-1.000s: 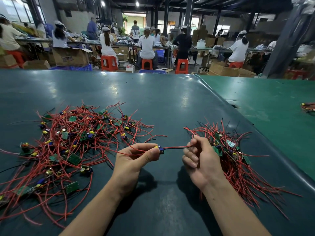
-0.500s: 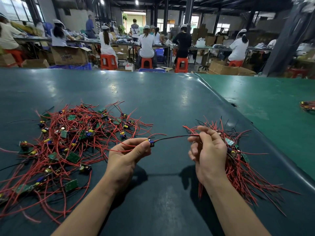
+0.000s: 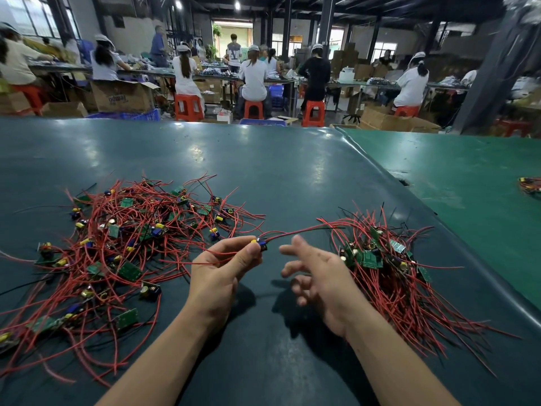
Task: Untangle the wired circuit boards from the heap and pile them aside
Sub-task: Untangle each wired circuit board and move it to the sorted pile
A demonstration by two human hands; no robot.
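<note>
Circuit board (image 3: 261, 244) with red wires is pinched above the dark surface (image 3: 263, 177) by the left hand (image 3: 218, 276), between heap (image 3: 123, 244) and pile (image 3: 383, 259), while the right hand (image 3: 319, 276) hangs loosely spread, holding nothing.

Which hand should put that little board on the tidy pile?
Probably the left hand: it already pinches the small blue-and-yellow wired circuit board. The right hand is open and holds nothing, though it is nearer the sorted pile of red-wired boards.

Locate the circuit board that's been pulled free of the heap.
Head view, centre: the freed circuit board is pinched in the left hand, above the table between the tangled heap on the left and the sorted pile on the right.
</note>
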